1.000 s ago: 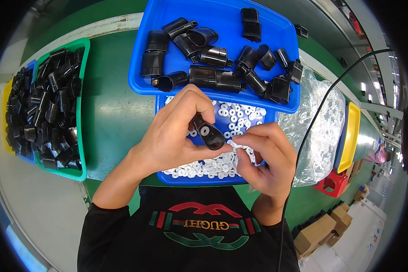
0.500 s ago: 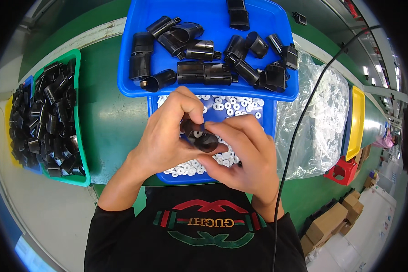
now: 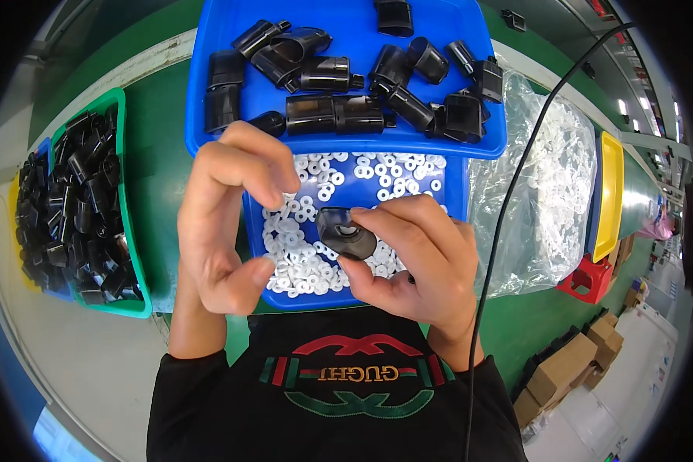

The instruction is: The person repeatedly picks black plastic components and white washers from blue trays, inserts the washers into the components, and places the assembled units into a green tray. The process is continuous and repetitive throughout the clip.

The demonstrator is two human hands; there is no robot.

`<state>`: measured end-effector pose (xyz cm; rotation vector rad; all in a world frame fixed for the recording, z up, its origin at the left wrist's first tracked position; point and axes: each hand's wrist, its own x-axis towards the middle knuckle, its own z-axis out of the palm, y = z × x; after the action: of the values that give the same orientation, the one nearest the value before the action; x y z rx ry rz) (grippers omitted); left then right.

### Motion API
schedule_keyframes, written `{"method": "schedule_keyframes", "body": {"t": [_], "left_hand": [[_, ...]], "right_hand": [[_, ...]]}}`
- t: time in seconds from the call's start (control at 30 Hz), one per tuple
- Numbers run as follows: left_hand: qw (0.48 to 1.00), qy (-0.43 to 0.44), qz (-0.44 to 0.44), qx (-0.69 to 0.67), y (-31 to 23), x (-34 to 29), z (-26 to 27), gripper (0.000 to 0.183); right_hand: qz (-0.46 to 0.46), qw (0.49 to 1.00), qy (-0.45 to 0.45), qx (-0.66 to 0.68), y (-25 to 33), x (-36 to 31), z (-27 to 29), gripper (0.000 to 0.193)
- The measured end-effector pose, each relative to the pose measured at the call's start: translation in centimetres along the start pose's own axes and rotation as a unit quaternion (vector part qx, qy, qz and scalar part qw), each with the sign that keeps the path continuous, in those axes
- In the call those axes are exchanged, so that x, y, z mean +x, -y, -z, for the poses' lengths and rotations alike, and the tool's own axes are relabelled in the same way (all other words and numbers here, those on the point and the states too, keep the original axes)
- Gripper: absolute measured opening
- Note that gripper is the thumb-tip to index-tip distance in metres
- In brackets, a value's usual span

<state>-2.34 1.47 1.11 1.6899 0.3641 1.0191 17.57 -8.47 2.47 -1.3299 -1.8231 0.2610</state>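
Observation:
My right hand point(image 3: 420, 258) pinches a black hollow plastic housing point(image 3: 345, 233) between thumb and fingers, its open end turned up with something small and pale inside. To its left, my left hand point(image 3: 231, 219) is empty, thumb and fingers curved and apart. Both hands are over a blue tray point(image 3: 346, 183) holding many white ring washers point(image 3: 308, 273). Just beyond, a larger blue tray point(image 3: 285, 142) contains several glossy black housings point(image 3: 312, 114), some lying on their sides.
A green bin point(image 3: 131, 254) heaped with black housings stands at the left. On the right lie a clear plastic bag point(image 3: 547, 200) of white parts and a yellow tray point(image 3: 608, 196). A black cable point(image 3: 508, 192) hangs across the right side. Cardboard boxes point(image 3: 558, 377) sit lower right.
My left hand has let go of the black housing and moved left, its fingers spreading. The right hand keeps the housing in nearly the same place. The view has shifted slightly.

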Motion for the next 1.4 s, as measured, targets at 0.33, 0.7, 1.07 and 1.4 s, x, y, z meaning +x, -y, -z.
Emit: {"method": "schedule_keyframes", "body": {"t": [0.33, 0.7, 1.07, 1.4], "left_hand": [[0.989, 0.129, 0.062, 0.049, -0.4, 0.4, -0.4, 0.067], [0.977, 0.186, 0.091, 0.055, 0.2, 0.3, -2.6, 0.03], [0.976, 0.159, 0.118, 0.089, 0.5, 0.0, -3.2, 0.024], [0.983, 0.136, 0.038, 0.115, 1.3, 0.3, -3.4, 0.029]], "right_hand": [[-0.005, 0.999, 0.027, 0.017, 0.5, 0.2, 0.6, 0.043], [-0.002, 0.972, 0.007, 0.234, 1.0, 1.3, 3.1, 0.018], [0.051, 0.809, -0.041, 0.584, 2.0, 3.4, 2.8, 0.026], [-0.02, 0.851, -0.005, 0.525, 2.3, 3.1, 1.6, 0.024]]}}
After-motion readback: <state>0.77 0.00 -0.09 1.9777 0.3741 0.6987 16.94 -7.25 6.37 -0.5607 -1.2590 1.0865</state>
